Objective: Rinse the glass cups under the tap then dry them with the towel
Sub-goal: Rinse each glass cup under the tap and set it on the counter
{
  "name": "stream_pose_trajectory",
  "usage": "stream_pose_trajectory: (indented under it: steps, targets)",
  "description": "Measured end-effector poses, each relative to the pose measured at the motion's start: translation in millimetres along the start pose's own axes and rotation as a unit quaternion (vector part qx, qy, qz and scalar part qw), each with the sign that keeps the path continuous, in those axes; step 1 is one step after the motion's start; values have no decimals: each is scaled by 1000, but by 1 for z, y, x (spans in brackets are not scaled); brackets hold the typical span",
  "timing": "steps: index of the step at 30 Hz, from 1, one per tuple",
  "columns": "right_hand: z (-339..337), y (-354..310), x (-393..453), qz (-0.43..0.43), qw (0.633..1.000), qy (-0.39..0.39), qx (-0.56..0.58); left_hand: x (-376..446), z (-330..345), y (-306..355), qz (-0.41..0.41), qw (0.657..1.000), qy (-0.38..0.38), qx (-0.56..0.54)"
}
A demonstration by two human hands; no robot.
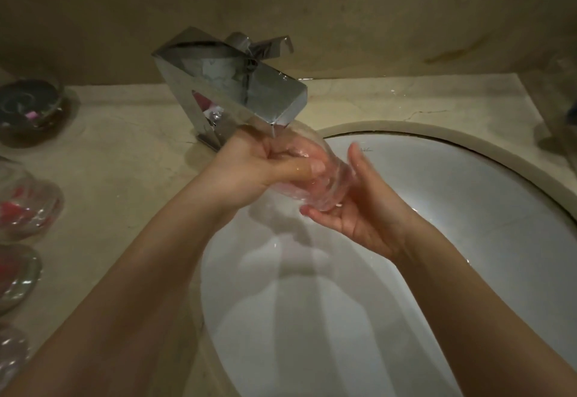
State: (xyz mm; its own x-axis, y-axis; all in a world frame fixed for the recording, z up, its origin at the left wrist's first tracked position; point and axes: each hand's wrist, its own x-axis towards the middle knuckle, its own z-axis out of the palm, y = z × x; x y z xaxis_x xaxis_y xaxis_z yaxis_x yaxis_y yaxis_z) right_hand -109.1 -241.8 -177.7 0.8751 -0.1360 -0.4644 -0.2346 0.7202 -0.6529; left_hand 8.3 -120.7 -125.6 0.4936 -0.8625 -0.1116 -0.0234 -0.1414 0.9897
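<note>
A clear glass cup (324, 184) lies tilted under the spout of the chrome tap (237, 90), over the white sink (468, 197). My left hand (262, 165) has its fingers pushed inside the cup's mouth and its thumb over the rim. My right hand (365, 206) cups the base of the glass from below and the right, fingers curled round it. A thin stream of water falls from the spout onto the cup's rim. No towel is in view.
Several other glass cups (28, 206) stand along the left edge of the beige stone counter (125, 153). A dark glass bowl (31, 109) sits at the back left. A clear object (562, 109) stands at the far right. A wall rises behind the tap.
</note>
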Motion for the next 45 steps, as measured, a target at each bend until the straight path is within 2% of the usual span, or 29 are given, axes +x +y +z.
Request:
stream_pose_trajectory:
  steps: [3, 7, 9, 12, 15, 17, 20, 23, 25, 26, 29, 32, 34, 36, 37, 39, 40, 41, 43, 45]
  targets:
    - [4, -6, 0, 21, 1000, 2, -18, 0, 3, -2, 3, 1000, 2, -15]
    - [-5, -2, 2, -63, 995, 8, -76, 1, 4, -3, -13, 999, 0, -50]
    - [-9, 1, 2, -82, 996, 26, -28, 2, 4, -7, -30, 998, -16, -46]
    - [-3, -7, -1, -23, 1000, -1, 1, 0, 6, -9, -51, 998, -36, -27]
    - [5, -19, -3, 25, 994, 24, -106, -1, 9, -9, -60, 997, -34, -21]
    - [8, -16, -2, -25, 990, 34, -137, 2, 7, -11, -63, 997, -14, -43]
    - [0, -5, 3, -104, 993, 32, -46, 5, 8, -11, -51, 998, -2, -40]
    - [2, -10, 3, -15, 998, 54, -28, 0, 13, -17, -42, 999, 1, -26]
    - [8, -19, 3, 57, 991, 101, -70, -6, 19, -23, -38, 999, -2, -13]
    - [11, -21, 4, 62, 985, 126, -100, -7, 20, -25, -40, 999, 3, -19]
    - [16, -14, 12, -36, 967, 189, -168, -7, 25, -24, -44, 995, 53, -76]
    - [17, 7, 13, -234, 900, 265, -254, -4, 27, -19, -76, 979, 71, -174]
    - [18, 15, 9, -310, 870, 263, -280, -1, 23, -19, -103, 973, 62, -198]
    - [18, 12, 7, -276, 883, 266, -270, -2, 22, -21, -91, 978, 54, -181]
    - [18, 5, 7, -209, 906, 266, -254, -4, 22, -23, -74, 985, 51, -151]
    - [17, -13, 6, -14, 953, 224, -205, -8, 21, -26, -54, 995, 50, -63]
    - [16, -21, 6, 64, 964, 193, -173, -10, 21, -28, -54, 997, 44, -24]
    - [14, -24, 7, 102, 968, 176, -147, -12, 23, -26, -56, 998, 34, 5]
    - [14, -21, 10, 90, 974, 173, -115, -10, 26, -24, -52, 997, 41, 34]
    - [14, -11, 15, -27, 971, 205, -122, -4, 30, -18, -59, 995, 86, 6]
